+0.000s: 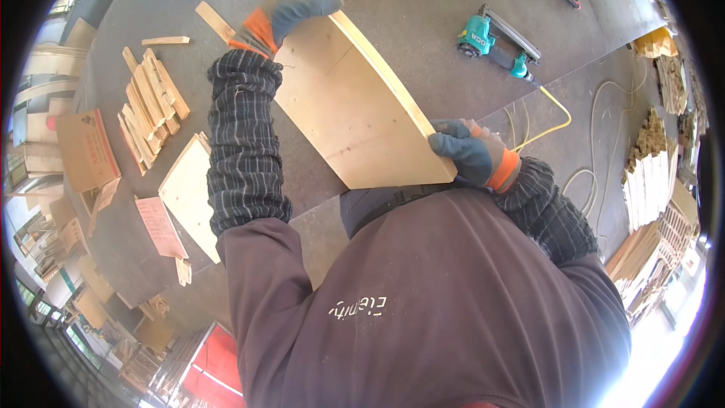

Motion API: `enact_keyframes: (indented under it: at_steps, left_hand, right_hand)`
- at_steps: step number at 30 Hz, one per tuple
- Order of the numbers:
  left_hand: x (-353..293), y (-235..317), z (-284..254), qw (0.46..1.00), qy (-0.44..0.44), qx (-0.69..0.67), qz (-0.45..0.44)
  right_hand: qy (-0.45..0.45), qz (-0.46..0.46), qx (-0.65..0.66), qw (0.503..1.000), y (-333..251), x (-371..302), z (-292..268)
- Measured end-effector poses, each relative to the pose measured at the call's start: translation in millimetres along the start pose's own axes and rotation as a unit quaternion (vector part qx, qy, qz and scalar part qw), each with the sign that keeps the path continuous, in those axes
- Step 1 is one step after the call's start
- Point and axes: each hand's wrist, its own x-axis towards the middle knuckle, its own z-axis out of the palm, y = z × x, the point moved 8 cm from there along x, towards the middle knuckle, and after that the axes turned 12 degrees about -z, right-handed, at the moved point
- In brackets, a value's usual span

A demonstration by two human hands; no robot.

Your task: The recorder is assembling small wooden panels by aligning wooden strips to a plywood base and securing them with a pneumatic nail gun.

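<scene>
**Plywood panel held at both ends**

I see the left hand [283, 19] gloved, fingers wrapped over the far end of a pale plywood panel [355, 109]. The right hand [472, 153] is clamped on its near corner. The panel is tilted above the dark surface [423, 23], close to my chest. A teal nail gun [495, 45] lies well apart on the right; short wooden slats [151, 106] lie to the left.

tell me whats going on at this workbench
A person in grey-and-orange gloves holds a pale wooden panel over the dark workbench: the left hand grips its far end, the right hand its near corner. A teal nail gun lies to the right, a pile of short wooden slats to the left.
</scene>
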Motion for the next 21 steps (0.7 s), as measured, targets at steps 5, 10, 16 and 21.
enact_keyframes:
  at_steps: [5,10,16,21]
  left_hand:
    - [10.7,-4.0,-5.1,0.998,0.050,0.044,0.009]
    - [21.4,-14.0,-6.7,0.999,-0.008,0.032,-0.002]
    - [21.7,-7.3,-6.4,0.995,0.011,0.078,0.067]
    - [13.6,-12.1,-6.5,1.000,-0.018,0.023,-0.007]
  right_hand:
    - [0.006,0.009,-0.007,1.000,-2.1,-1.1,2.1]
    - [-0.019,-0.069,-0.278,0.958,-32.6,0.6,10.7]
    - [0.058,-0.211,-0.539,0.813,-47.2,-3.9,40.4]
    - [0.060,-0.259,-0.552,0.790,-45.6,-2.4,44.8]
